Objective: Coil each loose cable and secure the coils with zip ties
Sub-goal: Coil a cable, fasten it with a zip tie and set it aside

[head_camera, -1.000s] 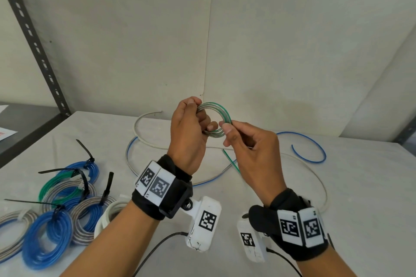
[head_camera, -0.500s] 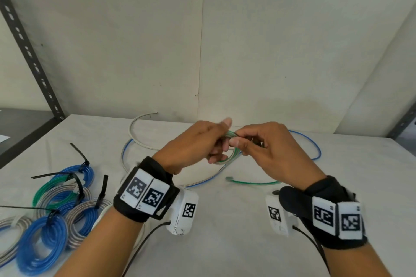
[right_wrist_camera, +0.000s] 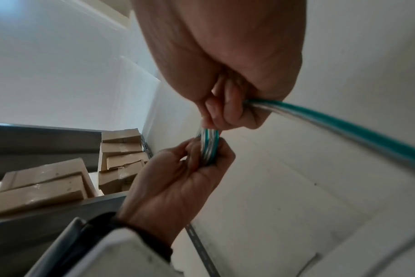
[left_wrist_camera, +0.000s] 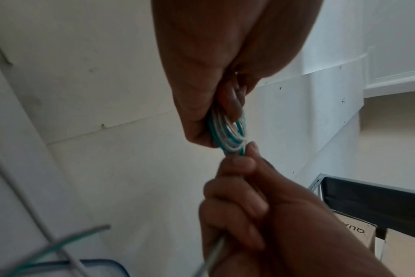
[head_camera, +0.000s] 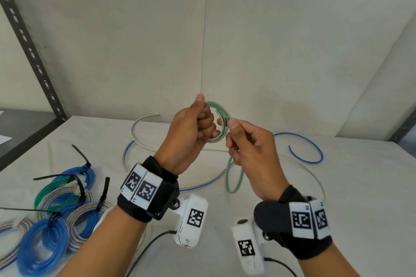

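Green-and-clear cable (head_camera: 221, 125) sits as a small coil raised over the table (head_camera: 337, 186), our left hand (head_camera: 189, 132) clamped around its near side, our right hand (head_camera: 249, 155) pinching the strand feeding in; the loose tail (head_camera: 233, 177) droops below. If our left grip slackens, the springy loops will likely burst open. The tail could snag on the blue cable (head_camera: 308, 148), though its end looks blurred to us.

Above the desk (head_camera: 337, 198) both hands meet at a small coil (head_camera: 221, 123), the left hand (head_camera: 191, 132) left of it, the right hand (head_camera: 249, 153) right, with tied coils (head_camera: 51, 213) lying far left and loose cables (head_camera: 157, 155) behind.
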